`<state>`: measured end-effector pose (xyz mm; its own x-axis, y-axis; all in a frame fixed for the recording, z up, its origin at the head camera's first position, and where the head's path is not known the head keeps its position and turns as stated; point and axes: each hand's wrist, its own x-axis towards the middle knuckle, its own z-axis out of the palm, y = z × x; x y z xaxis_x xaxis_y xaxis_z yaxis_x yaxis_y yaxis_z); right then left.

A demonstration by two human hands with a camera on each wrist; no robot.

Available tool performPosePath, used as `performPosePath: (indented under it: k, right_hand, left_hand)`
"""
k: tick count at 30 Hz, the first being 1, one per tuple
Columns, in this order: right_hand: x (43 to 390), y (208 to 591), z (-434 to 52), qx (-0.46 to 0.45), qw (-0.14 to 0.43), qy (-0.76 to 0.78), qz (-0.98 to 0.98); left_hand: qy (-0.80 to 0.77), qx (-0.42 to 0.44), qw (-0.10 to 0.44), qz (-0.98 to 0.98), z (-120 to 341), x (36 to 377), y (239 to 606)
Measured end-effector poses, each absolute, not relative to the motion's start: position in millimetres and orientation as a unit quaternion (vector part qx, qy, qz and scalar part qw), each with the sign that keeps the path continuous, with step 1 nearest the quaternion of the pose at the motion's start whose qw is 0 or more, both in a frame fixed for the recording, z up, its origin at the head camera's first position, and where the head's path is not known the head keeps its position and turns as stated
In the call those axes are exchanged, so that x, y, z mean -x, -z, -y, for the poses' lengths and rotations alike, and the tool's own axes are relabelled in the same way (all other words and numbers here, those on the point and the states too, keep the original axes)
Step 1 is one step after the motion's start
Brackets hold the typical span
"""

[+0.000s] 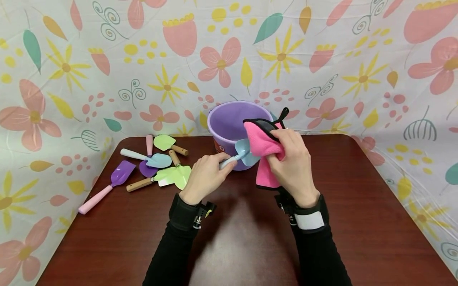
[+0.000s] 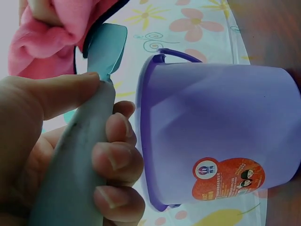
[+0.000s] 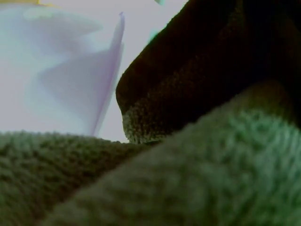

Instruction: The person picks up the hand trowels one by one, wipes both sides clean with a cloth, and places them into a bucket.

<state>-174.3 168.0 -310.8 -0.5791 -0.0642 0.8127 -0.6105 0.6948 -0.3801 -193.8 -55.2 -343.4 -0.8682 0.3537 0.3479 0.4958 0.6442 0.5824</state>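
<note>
My left hand (image 1: pixel 204 176) grips the pale handle of a light blue toy trowel (image 1: pixel 251 159), thumb along the top near the neck. In the left wrist view its blade (image 2: pixel 107 47) meets the pink cloth (image 2: pixel 44 44). Bunched in my right hand (image 1: pixel 295 167) is that cloth (image 1: pixel 262 139), which has black trim and a hanging loop; its fabric overlaps the far side of the blade. Cloth folds (image 3: pixel 197 174) fill most of the right wrist view and hide the fingers. Just behind both hands stands a purple bucket (image 1: pixel 223 123).
Left on the brown table (image 1: pixel 358 222) lies a loose pile: a purple shovel (image 1: pixel 121 173) with pink handle, a light blue trowel (image 1: pixel 159 160), a green trowel (image 1: pixel 164 142) and other green tools with wooden handles. A flowered curtain (image 1: pixel 222 47) hangs behind the table.
</note>
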Motion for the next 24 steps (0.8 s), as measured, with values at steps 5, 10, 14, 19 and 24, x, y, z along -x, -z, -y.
performPosePath:
  k: [5, 10, 14, 19, 24]
  right_hand:
    - [172.3, 313.3, -155.2, -0.243, 0.390, -0.321, 0.828]
    - [173.6, 317.9, -144.6, -0.265, 0.372, -0.312, 0.833]
    - [175.2, 322.9, -136.7, -0.279, 0.364, -0.295, 0.838]
    - [176.6, 329.3, -126.7, -0.302, 0.350, -0.280, 0.842]
    - [183.9, 334.4, -127.8, -0.303, 0.339, -0.295, 0.840]
  left_hand:
    - [0.340, 0.248, 0.106, 0.901, 53.7, 195.1, 344.3]
    - [0.326, 0.245, 0.122, 0.905, 51.3, 194.7, 344.8]
    - [0.315, 0.233, 0.134, 0.910, 47.9, 192.9, 345.7]
    - [0.315, 0.219, 0.140, 0.913, 44.7, 190.9, 348.5]
    - [0.300, 0.224, 0.156, 0.914, 42.8, 191.9, 350.9]
